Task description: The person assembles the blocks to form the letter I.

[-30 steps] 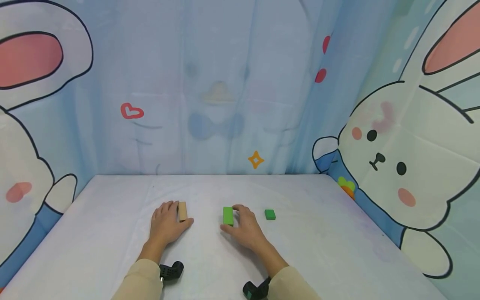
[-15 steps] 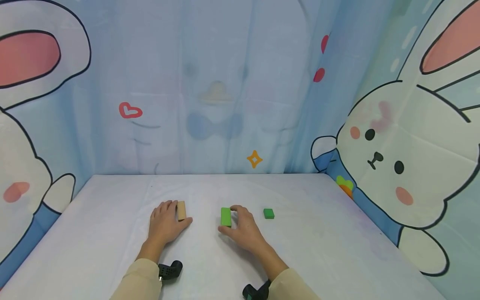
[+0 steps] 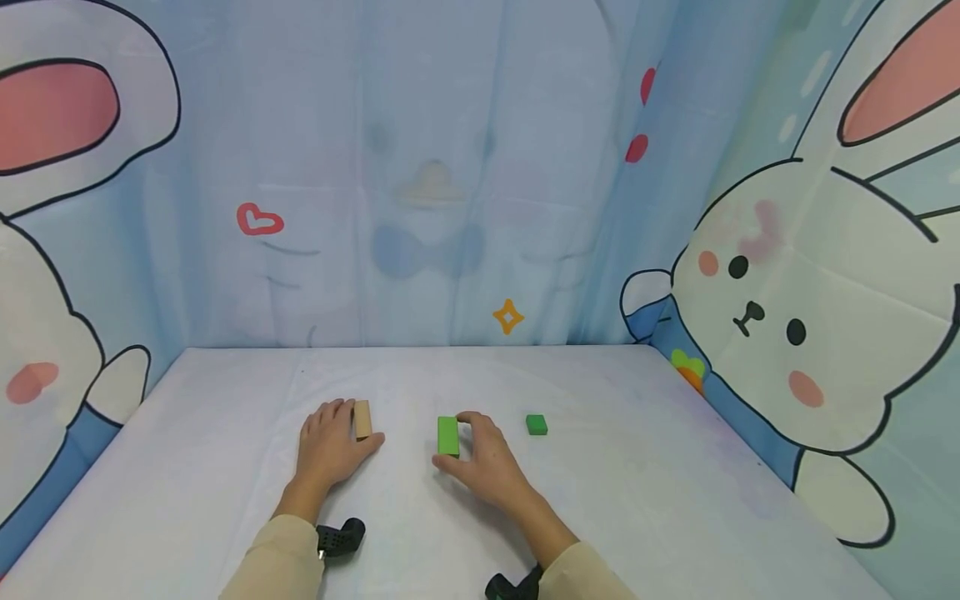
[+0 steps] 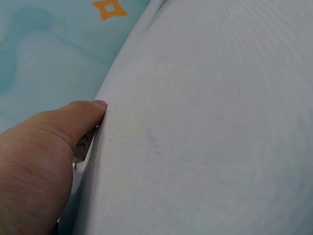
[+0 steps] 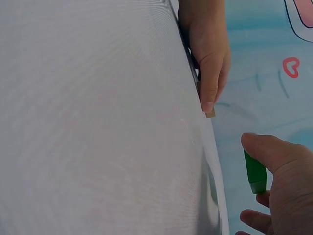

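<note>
A green rectangular block (image 3: 447,436) is pinched between the thumb and index finger of my right hand (image 3: 491,467). Its dark green side (image 5: 255,174) appears in the right wrist view, off the tabletop. Further left, my left hand (image 3: 330,446) rests on the table and holds a plain wooden block (image 3: 363,419) between thumb and fingers. Only a marked corner of that wooden block (image 4: 84,146) shows past the thumb in the left wrist view. Right of the right hand lies a small green block (image 3: 536,425), touched by neither hand.
A white cloth covers the table (image 3: 615,467). Behind and beside it hangs a blue curtain (image 3: 420,275) printed with rabbits. Black wrist cameras (image 3: 341,537) sit at both sleeve ends.
The right hand has moved slightly left and toward the person with the green rectangular block. The left hand and wooden block stay put; the view shifts slightly.
</note>
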A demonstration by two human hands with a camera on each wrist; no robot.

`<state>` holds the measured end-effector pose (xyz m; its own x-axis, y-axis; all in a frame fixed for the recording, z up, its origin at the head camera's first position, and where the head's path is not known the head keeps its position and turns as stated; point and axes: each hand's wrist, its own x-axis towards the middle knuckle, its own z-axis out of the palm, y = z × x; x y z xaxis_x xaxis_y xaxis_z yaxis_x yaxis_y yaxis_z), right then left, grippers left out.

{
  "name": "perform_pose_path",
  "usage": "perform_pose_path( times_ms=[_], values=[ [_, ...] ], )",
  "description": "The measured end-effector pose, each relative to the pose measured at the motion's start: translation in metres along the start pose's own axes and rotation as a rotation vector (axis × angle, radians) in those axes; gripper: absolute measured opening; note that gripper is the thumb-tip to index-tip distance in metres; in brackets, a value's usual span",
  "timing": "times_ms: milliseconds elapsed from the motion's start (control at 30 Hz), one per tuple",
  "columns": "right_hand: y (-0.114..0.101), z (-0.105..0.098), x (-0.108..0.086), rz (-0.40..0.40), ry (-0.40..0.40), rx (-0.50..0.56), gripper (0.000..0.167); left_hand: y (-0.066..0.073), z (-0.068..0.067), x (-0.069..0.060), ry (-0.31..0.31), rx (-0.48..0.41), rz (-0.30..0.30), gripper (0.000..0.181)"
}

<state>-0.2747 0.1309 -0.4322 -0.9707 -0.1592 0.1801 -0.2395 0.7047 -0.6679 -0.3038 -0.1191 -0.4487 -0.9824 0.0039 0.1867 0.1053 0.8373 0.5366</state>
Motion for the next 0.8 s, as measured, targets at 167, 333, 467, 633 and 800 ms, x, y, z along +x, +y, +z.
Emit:
perform_pose_path(
  times_ms=[167, 333, 467, 633, 800],
  values=[
    [-0.001, -0.001, -0.002, 0.009, -0.011, -0.005, 0.073, -0.001, 0.001, 0.002, -0.009, -0.013, -0.006, 0.084],
    [-0.004, -0.002, -0.004, 0.01, -0.024, -0.004, 0.073, 0.0, -0.001, 0.001, -0.006, -0.012, -0.001, 0.083],
    [-0.007, -0.004, -0.005, 0.002, -0.031, -0.007, 0.074, 0.002, -0.003, 0.0, -0.003, -0.011, 0.0, 0.082],
    [-0.008, -0.005, -0.007, -0.005, -0.039, -0.012, 0.075, 0.003, -0.004, -0.001, -0.013, 0.002, -0.005, 0.082],
    [-0.009, -0.006, -0.011, -0.003, -0.034, -0.006, 0.075, 0.003, -0.003, -0.001, -0.011, 0.003, -0.003, 0.083]
  ],
)
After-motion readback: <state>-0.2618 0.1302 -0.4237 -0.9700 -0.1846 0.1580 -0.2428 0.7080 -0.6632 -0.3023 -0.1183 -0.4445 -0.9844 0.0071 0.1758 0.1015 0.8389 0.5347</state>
